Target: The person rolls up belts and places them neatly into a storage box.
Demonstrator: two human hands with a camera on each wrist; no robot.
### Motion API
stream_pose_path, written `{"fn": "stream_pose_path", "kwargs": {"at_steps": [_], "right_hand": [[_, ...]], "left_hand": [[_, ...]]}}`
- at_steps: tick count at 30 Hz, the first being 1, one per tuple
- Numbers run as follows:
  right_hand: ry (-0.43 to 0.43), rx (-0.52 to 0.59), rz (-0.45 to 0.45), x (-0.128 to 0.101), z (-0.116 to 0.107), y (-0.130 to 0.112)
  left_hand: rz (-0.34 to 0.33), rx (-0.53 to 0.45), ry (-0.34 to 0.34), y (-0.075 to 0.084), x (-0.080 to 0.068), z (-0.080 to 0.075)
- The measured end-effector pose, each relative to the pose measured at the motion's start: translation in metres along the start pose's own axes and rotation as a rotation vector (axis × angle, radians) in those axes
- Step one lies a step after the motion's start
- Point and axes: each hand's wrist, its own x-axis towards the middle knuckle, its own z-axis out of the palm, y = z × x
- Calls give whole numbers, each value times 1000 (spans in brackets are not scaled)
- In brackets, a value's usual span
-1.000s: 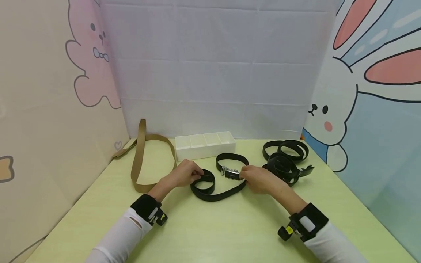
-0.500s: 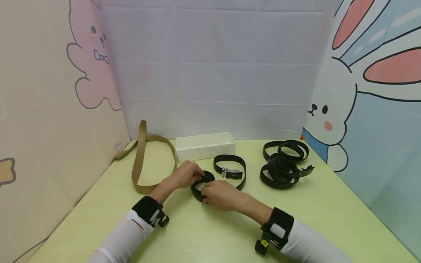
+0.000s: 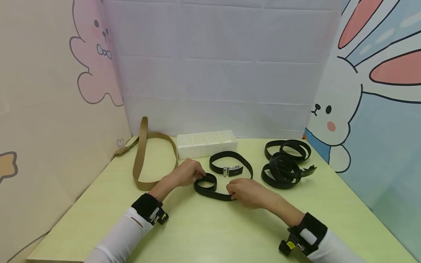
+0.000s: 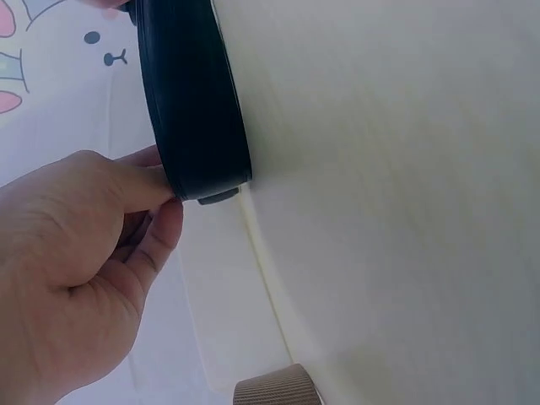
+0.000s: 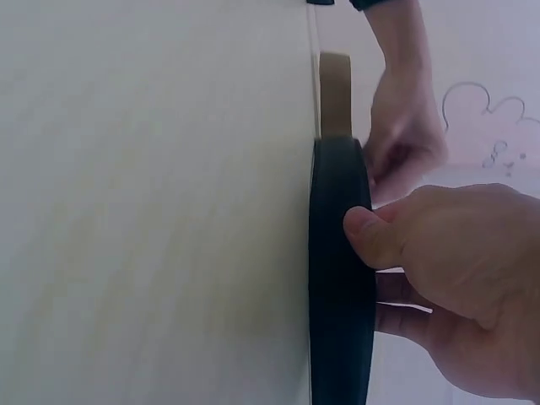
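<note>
A black belt (image 3: 215,196) stands on its edge on the table, its left end wound into a small coil. Its silver buckle (image 3: 233,171) lies at the end of the wider loop behind. My left hand (image 3: 185,173) pinches the coil at its upper left; in the left wrist view, the fingertips meet at the edge of the dark strap (image 4: 194,93). To the right of the coil, my right hand (image 3: 248,193) grips the strap's front stretch. Seen from the right wrist, the thumb (image 5: 371,236) presses one face of the strap, with fingers behind it.
A tan webbing belt (image 3: 140,160) lies looped at the left. Behind the black belt stands a white divided box (image 3: 207,149). More black belts (image 3: 283,170) are coiled at the right. Fabric walls enclose the table's back and sides.
My right hand went from beside the buckle leftward to the coil, then back right along the strap. The wide loop and buckle shifted slightly. My left hand stays at the coil.
</note>
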Motion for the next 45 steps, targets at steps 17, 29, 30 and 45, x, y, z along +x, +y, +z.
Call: {"fn": "stream_pose_path", "kwargs": {"at_steps": [17, 29, 30, 45], "right_hand": [[19, 103, 4, -18, -6, 22], [313, 1, 362, -16, 30, 59], [297, -26, 435, -15, 39, 67], [239, 188, 386, 30, 49, 81]], "left_hand": [[10, 4, 54, -32, 0, 24], [-181, -41, -25, 30, 3, -5], [-182, -52, -25, 31, 3, -5], [-118, -113, -60, 46, 14, 7]]}}
